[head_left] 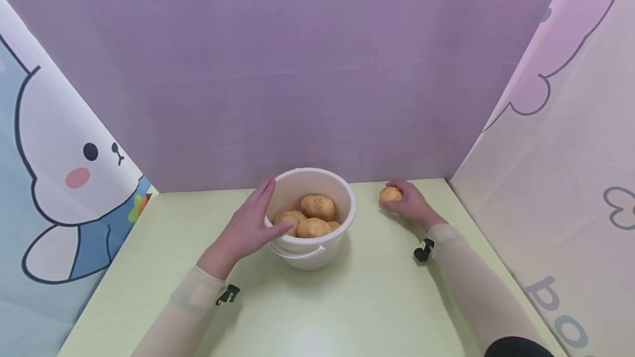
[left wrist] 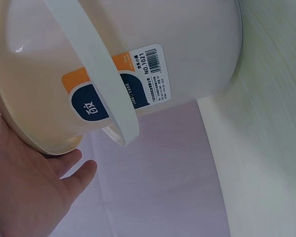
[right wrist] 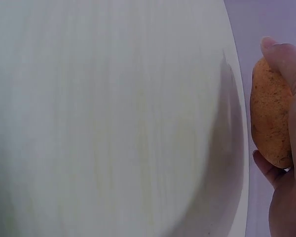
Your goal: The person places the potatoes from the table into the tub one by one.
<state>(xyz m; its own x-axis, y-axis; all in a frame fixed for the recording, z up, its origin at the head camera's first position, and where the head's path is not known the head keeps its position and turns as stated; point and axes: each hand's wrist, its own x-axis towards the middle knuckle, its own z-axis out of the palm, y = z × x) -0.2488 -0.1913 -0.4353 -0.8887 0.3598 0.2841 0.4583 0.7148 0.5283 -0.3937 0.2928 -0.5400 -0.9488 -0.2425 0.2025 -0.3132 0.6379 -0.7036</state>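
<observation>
A pale bucket (head_left: 308, 260) stands on the table with several potatoes (head_left: 318, 207) inside. My left hand (head_left: 251, 225) rests against the left side of its rim, thumb reaching over the front edge and the other fingers fairly straight. In the left wrist view, that hand (left wrist: 27, 185) lies by the rim, and the bucket's wall carries a printed label (left wrist: 153, 74). To the right of the bucket, my right hand (head_left: 410, 203) holds a single potato (head_left: 390, 194) between thumb and fingers. The right wrist view shows this potato (right wrist: 271, 116) gripped at its ends, its underside hidden.
A white handle (head_left: 297, 257) hangs down the bucket's front. The light green table (head_left: 397, 302) meets a purple back wall (head_left: 317, 70) close behind the bucket. Printed cloth panels, one with a cartoon animal (head_left: 74, 142), close in the left and right sides.
</observation>
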